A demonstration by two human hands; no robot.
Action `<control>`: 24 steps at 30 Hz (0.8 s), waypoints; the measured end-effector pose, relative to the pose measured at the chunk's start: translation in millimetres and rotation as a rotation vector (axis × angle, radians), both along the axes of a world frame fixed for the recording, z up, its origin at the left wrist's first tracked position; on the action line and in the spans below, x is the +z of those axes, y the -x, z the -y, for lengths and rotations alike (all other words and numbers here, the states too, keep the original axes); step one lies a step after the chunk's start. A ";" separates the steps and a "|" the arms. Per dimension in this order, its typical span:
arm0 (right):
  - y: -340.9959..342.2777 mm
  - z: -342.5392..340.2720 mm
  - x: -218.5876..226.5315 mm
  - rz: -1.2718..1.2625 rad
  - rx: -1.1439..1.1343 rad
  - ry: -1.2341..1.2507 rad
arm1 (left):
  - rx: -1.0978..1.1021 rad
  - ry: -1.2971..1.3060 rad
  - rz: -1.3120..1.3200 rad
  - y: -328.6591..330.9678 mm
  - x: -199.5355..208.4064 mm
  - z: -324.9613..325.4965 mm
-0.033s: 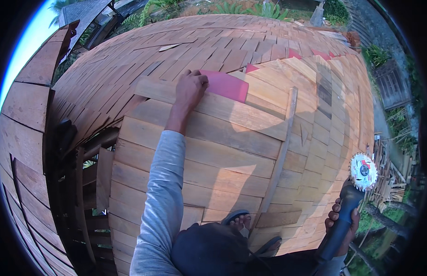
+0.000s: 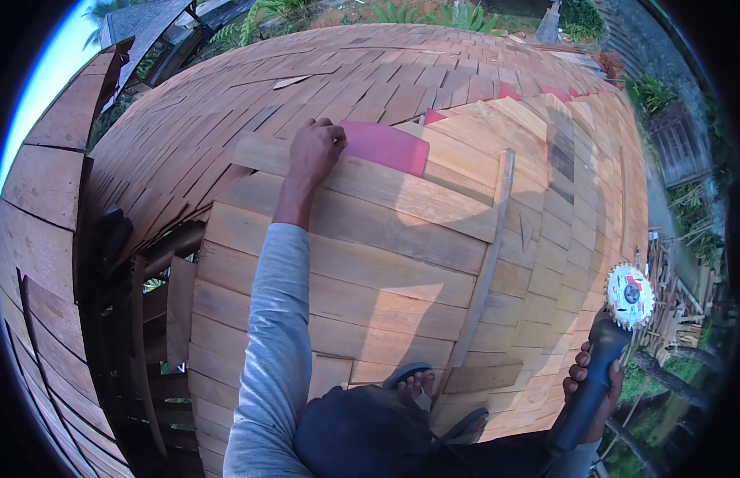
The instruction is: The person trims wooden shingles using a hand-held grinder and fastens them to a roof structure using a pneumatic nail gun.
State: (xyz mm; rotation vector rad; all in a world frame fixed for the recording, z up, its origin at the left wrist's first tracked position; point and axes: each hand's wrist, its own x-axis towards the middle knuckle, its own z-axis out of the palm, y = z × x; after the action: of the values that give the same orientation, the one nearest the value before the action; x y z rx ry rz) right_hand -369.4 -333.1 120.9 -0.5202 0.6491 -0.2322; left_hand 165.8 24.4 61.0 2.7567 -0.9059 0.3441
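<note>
My left hand [image 2: 314,151] is closed, with its fingers curled down at the top edge of a long wooden shingle [image 2: 410,195]. What the fingertips pinch, if anything, is hidden. Just right of the knuckles a pink sheet [image 2: 388,147] lies on the roof, its lower part under that shingle. In my right hand [image 2: 609,398], off to the right, is a dark blue angle grinder [image 2: 593,382]. A round, toothed saw blade [image 2: 630,296] sits on its head, clear of the shingles.
A narrow wooden batten [image 2: 485,271] runs down across the shingle rows. On the left, an opening with bare framing [image 2: 151,342] drops below the roof surface. My sandalled feet [image 2: 418,378] stand on the slope. Beyond the right edge lie stacked timber [image 2: 665,271] and plants.
My left hand has shifted slightly left along the shingle's top edge, showing a bit more of the pink sheet. The right hand and grinder stay in place.
</note>
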 end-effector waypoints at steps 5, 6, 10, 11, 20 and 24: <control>-2.7 -2.8 0.9 0.012 -0.017 0.008 | 0.093 -0.106 -0.197 -14.6 17.7 -42.8; -3.5 -4.0 1.3 0.014 -0.032 -0.004 | 0.080 -0.103 -0.204 -14.6 17.9 -43.3; -4.7 -5.0 0.4 0.010 -0.015 -0.010 | 0.010 -0.120 -0.192 -23.9 15.8 -50.2; -3.7 -6.2 0.5 0.005 -0.018 -0.008 | 0.013 -0.135 -0.192 -23.8 16.0 -47.5; -3.6 -10.0 3.4 -0.004 -0.023 0.020 | 0.008 -0.199 -0.141 -15.6 18.0 -43.4; -1.0 -8.7 4.5 0.008 -0.020 0.024 | 0.007 -0.252 -0.100 -10.4 26.1 -44.7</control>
State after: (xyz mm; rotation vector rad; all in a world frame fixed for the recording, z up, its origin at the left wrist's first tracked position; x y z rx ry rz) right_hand -368.4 -324.4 125.4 -0.5354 0.6448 -0.2608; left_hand 176.2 69.1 87.1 2.9735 -0.9741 0.0962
